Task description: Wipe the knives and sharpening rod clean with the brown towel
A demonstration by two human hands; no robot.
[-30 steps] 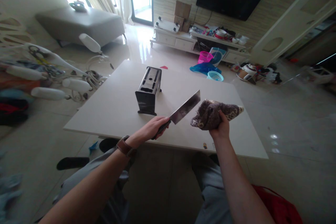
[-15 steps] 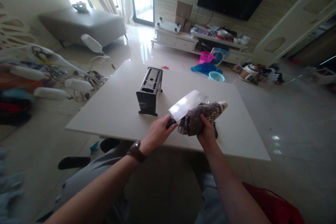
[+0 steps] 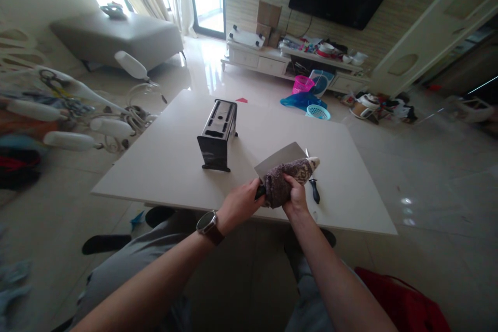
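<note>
My left hand (image 3: 240, 204) is closed round the dark handle of a cleaver (image 3: 280, 156), whose broad blade points up and to the right above the white table (image 3: 163, 161). My right hand (image 3: 294, 195) grips a brown patterned cloth (image 3: 288, 176) pressed against the near side of the blade by the handle. A small black-handled knife (image 3: 313, 187) lies on the table just right of the cloth. A black knife block (image 3: 217, 136) stands upright on the table to the left, beyond my hands.
Left of the table is a white rack with clutter (image 3: 73, 114). A grey sofa (image 3: 116, 36) sits at the back left. Pink and blue baskets (image 3: 311, 98) lie on the floor before a low TV cabinet (image 3: 272, 59). A red object (image 3: 404, 301) lies at the bottom right.
My right hand brought the cloth from the right onto the cleaver blade and slid it toward the handle. The blade turned from edge-on to flat-facing. The small knife on the table is now uncovered.
</note>
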